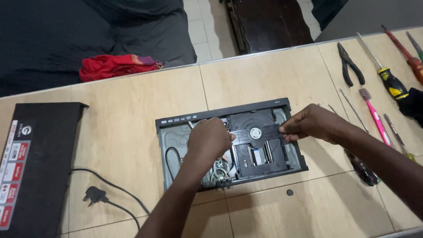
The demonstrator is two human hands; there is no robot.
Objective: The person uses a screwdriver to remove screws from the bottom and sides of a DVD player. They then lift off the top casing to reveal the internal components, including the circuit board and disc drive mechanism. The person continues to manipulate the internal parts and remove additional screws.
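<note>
Black plastic bridge (253,131) spans the disc drive (260,141) of the opened player (176,136) on the tan table (264,75). My right hand (308,123) pinches its right end, fingers narrow. My left hand (209,139) curls over its left end; I cannot tell that grip.

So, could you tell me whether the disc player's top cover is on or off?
Off: the disc player lies open, its drive and wiring exposed, and the black cover rests apart on the left.
</note>
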